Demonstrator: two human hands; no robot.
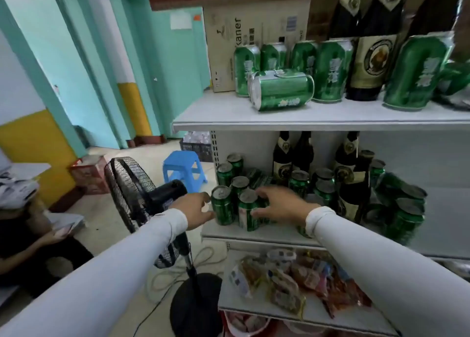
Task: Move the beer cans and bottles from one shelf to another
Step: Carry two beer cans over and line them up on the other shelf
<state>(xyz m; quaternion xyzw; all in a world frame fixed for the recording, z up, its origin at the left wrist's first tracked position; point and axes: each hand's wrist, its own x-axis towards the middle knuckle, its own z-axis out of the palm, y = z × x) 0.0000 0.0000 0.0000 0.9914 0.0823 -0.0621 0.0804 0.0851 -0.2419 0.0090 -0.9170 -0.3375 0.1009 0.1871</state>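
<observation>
On the middle shelf (pixel 254 233) stand several green beer cans and dark beer bottles (pixel 353 184). My left hand (pixel 195 209) curls round the left side of the front-left green can (pixel 223 207). My right hand (pixel 282 204) reaches in from the right and grips the neighbouring front green can (pixel 246 213), fingers over its top, thumb on its side. Both cans stand upright on the shelf. The upper shelf (pixel 305 119) carries more green cans, one lying on its side (pixel 282 89), and tall dark bottles (pixel 371 57).
A cardboard box (pixel 254 31) stands at the upper shelf's left end. A black standing fan (pixel 142 192) is close to my left forearm. A blue stool (pixel 184 169) is on the floor behind. Snack packets (pixel 292 280) fill the lower shelf. A seated person (pixel 30 235) is at far left.
</observation>
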